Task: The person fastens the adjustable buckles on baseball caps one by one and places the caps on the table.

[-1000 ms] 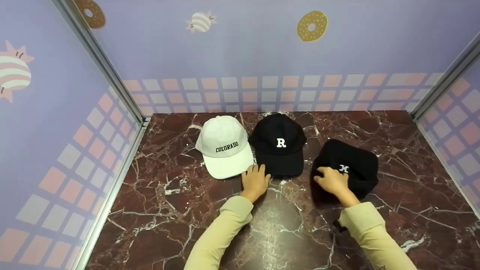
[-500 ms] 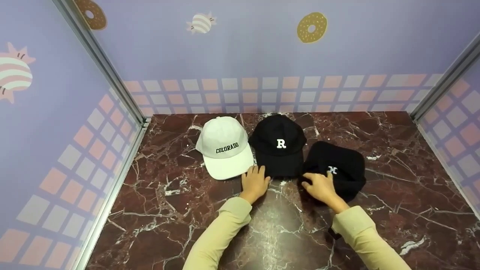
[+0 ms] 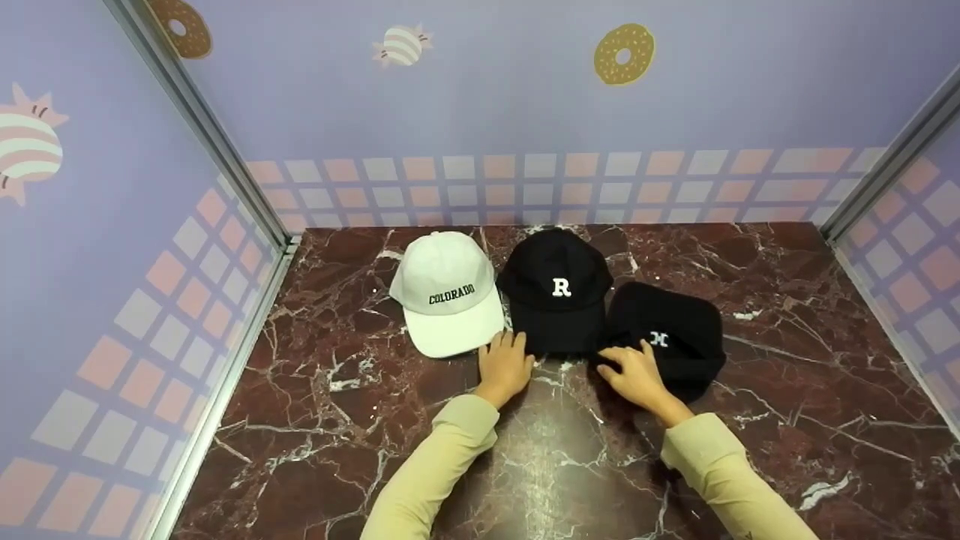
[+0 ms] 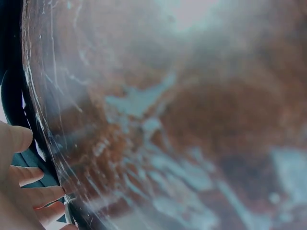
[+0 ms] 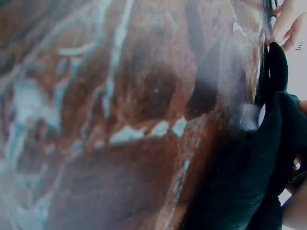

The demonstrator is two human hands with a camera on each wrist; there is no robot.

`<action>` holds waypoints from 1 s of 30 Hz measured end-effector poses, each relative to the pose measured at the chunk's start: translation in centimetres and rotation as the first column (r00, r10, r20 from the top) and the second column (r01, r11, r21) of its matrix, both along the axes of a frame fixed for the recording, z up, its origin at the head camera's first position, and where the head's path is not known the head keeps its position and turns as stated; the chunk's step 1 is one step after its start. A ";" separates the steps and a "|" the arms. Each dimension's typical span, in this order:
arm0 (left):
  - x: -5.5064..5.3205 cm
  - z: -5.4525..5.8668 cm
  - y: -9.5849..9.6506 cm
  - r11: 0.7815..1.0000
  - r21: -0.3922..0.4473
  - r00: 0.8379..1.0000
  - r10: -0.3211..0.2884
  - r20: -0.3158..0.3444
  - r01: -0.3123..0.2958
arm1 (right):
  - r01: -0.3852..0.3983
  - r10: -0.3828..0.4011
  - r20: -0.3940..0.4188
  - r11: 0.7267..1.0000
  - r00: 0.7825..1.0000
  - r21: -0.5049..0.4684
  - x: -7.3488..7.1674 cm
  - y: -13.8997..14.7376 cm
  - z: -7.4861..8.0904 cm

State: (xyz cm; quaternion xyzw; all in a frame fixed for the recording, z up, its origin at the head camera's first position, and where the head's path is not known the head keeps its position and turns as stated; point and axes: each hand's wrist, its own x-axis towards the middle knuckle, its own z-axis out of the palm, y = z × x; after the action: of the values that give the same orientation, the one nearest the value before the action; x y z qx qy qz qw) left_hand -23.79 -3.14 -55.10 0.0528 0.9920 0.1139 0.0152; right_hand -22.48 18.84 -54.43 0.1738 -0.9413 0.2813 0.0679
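A white cap (image 3: 448, 281) lettered COLORADO and a black cap (image 3: 556, 262) with a white R sit side by side, brims toward me. My left hand (image 3: 505, 365) lies palm down at their brims, its fingers extended over the gap between them. At the right, another black cap (image 3: 686, 319), bearing a small white emblem, sits turned at an angle against the R cap. My right hand (image 3: 632, 377) grips its near left edge. In the right wrist view, that cap's dark fabric (image 5: 240, 182) fills the lower right; most of my right fingers are hidden.
The caps stand on a dark red marbled tabletop (image 3: 315, 465) with white veins. A purple back wall (image 3: 510, 97) with a checked border rises behind them. Side panels with metal frame strips (image 3: 217, 172) enclose the left and right.
My right hand has slid the emblem cap leftward until it meets the R cap's side, most of it in the first half second. My left hand stays nearly in place.
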 end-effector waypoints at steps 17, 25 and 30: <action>-0.5 0.0 -2.0 0.999 0.020 0.999 0.035 0.001 -0.035 | -0.135 0.132 -0.223 0.991 0.966 -0.001 -1.1 -2.1 -1.2; -0.5 0.5 -1.9 0.998 0.058 1.000 0.016 -0.019 -0.015 | -0.159 0.181 -0.176 0.979 0.968 0.130 -1.4 -2.3 0.2; -0.4 1.3 -0.9 0.988 0.089 0.988 -0.118 -0.099 0.127 | -0.206 0.213 -0.042 0.970 0.976 0.127 -1.8 -1.5 2.7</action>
State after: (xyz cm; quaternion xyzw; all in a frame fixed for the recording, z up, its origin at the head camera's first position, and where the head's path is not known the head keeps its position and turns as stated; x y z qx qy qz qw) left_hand -24.16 -4.03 -53.80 0.1195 0.9799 0.1573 -0.0268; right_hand -24.24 17.31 -51.76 0.2838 -0.9309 0.2237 0.0533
